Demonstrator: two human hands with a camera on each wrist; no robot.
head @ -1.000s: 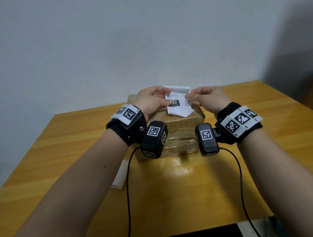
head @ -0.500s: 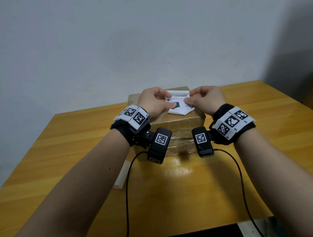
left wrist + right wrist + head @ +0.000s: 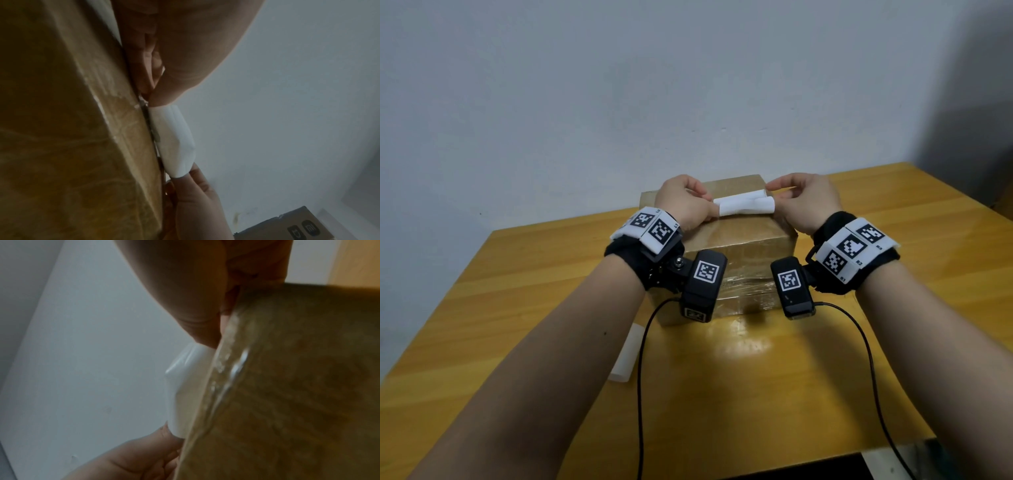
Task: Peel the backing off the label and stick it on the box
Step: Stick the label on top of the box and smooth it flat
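Label lying long axis left-to-right across frame centre, white blank side showing, bowed and creased, sitting over the top of the tape-wrapped brown box on the desk. Left hand pinching its left end; right hand pinching its right end.

Black wristbands, apparently fabric, checkered tags

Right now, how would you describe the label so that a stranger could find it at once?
Look at the wooden table, then the brown box standing on it by the wall. Over the box top, the left hand and right hand pinch the two ends of the label, a white strip, the only white thing on the box.
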